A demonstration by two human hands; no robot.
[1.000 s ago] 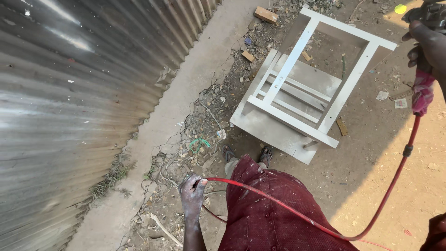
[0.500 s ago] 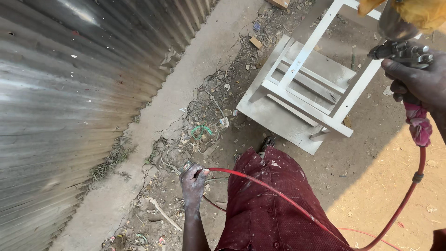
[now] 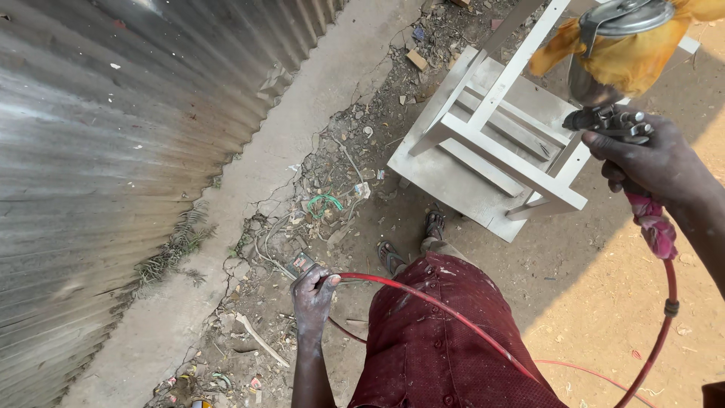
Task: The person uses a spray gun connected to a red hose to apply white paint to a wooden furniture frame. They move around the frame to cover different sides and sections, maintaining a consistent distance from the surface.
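Gripping the spray gun [image 3: 608, 121] in my right hand [image 3: 653, 162], I am aiming its nozzle left at the white frame [image 3: 498, 128], just beside and nearer this hand. Frame rails are running diagonally. My left hand [image 3: 313, 291] is clenching the red hose [image 3: 453, 317].

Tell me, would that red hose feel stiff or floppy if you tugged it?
Probably floppy: the red hose sags in a long curve from the left hand toward the spray gun in the right hand. It looks thin, so likely light and apt to drag through debris.
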